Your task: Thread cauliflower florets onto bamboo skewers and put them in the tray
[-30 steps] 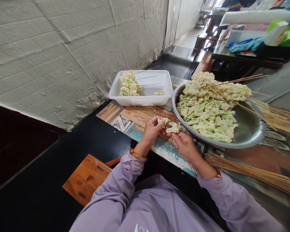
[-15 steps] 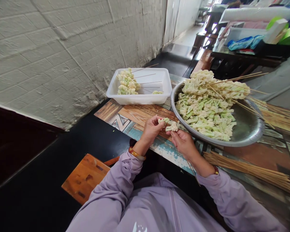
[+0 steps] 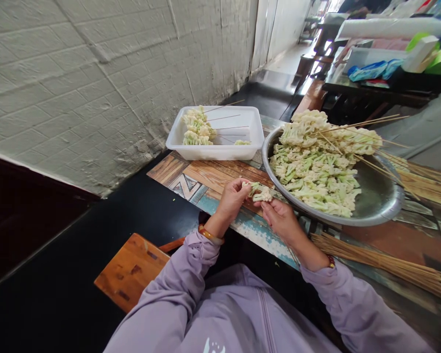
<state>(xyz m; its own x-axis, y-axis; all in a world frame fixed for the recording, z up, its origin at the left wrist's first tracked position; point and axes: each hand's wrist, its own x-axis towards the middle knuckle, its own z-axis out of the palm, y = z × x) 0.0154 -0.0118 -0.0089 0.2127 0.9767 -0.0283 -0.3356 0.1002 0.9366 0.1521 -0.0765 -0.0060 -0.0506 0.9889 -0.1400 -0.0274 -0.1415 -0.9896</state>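
Note:
My left hand (image 3: 232,198) pinches a small cauliflower floret (image 3: 253,187) above the table edge. My right hand (image 3: 281,220) grips a thin bamboo skewer (image 3: 292,255) that carries another floret (image 3: 263,196) at its tip; the skewer's tail runs down past my wrist. The two florets touch between my fingertips. A big metal bowl (image 3: 378,196) heaped with cauliflower pieces (image 3: 316,171) sits just right of my hands. A white plastic tray (image 3: 250,128) with finished cauliflower skewers (image 3: 197,130) stands beyond them by the wall.
Loose bamboo skewers (image 3: 382,260) lie in a bundle on the painted wooden table (image 3: 209,179) to my right, more behind the bowl. Several skewered florets rest across the bowl's top. A wooden stool (image 3: 132,269) is at my left knee. A brick wall runs along the left.
The left-hand floret has closed in on the floret at the skewer tip until they touch. Both hands stay in nearly the same place; the view shifted slightly.

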